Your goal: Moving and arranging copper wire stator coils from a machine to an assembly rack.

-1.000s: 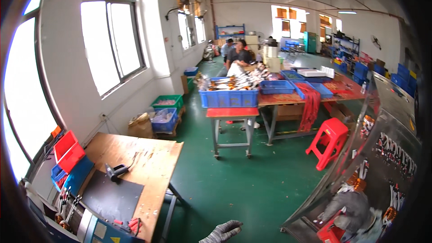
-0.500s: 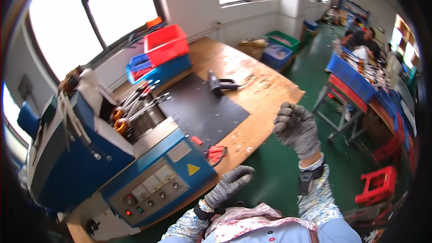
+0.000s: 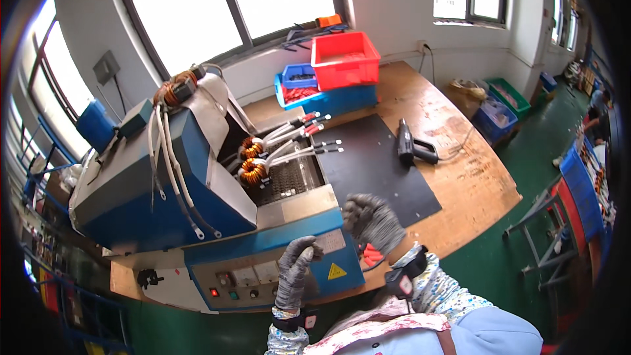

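Note:
My left hand (image 3: pixel 297 275), in a grey knit glove, is raised in front of the blue machine's control panel (image 3: pixel 246 281). Its fingers are curled in toward the thumb, and nothing shows in them. Farther right, my gloved right hand (image 3: pixel 376 222) hovers by the machine's right front corner and the black mat (image 3: pixel 374 167). Those fingers are bent inward too, slightly blurred, with no object visible. Two copper-wound ring coils (image 3: pixel 252 171) with white leads rest on the machine's mesh conveyor (image 3: pixel 292 181). Their metal-tipped lead ends reach over the mat.
A black heat gun (image 3: pixel 413 144) lies on the wooden table (image 3: pixel 470 177). Red tube pieces (image 3: pixel 373 255) sit by the machine's corner. Behind stand a red bin (image 3: pixel 346 62) and a blue bin (image 3: pixel 348 100). Another coil (image 3: pixel 176 92) lies atop the machine, leads hanging down.
The view has turned left toward the machine. Both hands have come over its front; the right moved in from above the floor. My left fingers, stretched out before, are now curled.

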`<state>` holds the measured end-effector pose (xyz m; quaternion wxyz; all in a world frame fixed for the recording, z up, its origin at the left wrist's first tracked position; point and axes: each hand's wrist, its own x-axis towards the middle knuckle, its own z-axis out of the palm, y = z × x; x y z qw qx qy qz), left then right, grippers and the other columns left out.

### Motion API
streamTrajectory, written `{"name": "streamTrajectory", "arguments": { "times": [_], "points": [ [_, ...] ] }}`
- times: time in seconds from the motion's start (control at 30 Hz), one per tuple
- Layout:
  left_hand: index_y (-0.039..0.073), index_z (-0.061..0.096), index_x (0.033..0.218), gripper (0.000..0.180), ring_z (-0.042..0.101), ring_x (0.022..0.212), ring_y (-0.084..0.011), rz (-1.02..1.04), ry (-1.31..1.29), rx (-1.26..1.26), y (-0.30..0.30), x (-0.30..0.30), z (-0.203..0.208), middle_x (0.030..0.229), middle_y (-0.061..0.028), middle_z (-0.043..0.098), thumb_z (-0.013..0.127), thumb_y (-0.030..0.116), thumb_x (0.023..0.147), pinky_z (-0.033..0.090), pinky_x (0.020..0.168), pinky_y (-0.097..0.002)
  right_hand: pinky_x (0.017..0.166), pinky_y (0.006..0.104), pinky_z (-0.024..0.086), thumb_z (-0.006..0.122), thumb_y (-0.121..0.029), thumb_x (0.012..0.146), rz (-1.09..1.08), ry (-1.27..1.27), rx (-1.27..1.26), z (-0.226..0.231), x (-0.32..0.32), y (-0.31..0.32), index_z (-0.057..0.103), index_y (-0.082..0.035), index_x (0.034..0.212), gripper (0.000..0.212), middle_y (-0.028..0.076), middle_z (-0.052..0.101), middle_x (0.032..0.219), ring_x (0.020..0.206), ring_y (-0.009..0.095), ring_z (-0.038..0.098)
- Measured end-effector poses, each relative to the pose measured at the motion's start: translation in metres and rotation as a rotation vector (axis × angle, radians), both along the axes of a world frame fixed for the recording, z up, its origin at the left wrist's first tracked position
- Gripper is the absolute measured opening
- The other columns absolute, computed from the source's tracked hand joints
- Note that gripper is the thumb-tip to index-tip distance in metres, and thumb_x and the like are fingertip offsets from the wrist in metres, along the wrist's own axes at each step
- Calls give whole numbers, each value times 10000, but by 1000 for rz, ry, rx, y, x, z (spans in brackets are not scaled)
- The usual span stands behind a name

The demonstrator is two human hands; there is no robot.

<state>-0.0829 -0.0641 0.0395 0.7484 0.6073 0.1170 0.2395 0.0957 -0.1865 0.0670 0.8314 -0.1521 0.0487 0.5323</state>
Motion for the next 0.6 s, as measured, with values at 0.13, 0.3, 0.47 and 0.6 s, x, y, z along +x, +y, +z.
{"name": "streamTrajectory", "arguments": {
  "times": [0.13,0.3,0.47,0.6],
  "points": [
    [10,531,1139,307,614,880,-206,81,1,-186,20,20,0,946,-112,619,554,192,893,504,801,-328,595,281,456,503,-152,884,113,-195,-126,-40,17,38,559,-40,903,127,67,582,774,692,153,544],
    [5,466,1212,362,585,975,-239,203,-13,-179,50,48,-20,1049,-142,582,519,206,915,490,860,-351,775,316,513,515,-146,882,264,-203,43,-72,42,59,518,25,1089,269,158,604,1010,897,229,605],
    [-32,396,1254,383,536,1064,-297,259,-47,-262,57,56,-29,1136,-201,509,478,150,927,450,954,-387,961,393,438,438,-204,940,286,-267,15,-63,74,106,398,53,1265,416,208,480,1250,1117,314,504],
    [-33,378,1262,390,526,1082,-333,278,-40,-312,57,57,-28,1133,-216,504,478,130,922,445,963,-405,939,419,447,637,-267,825,389,-203,-204,-38,105,164,322,54,1303,656,224,408,1291,1144,337,461]
  ]
}}
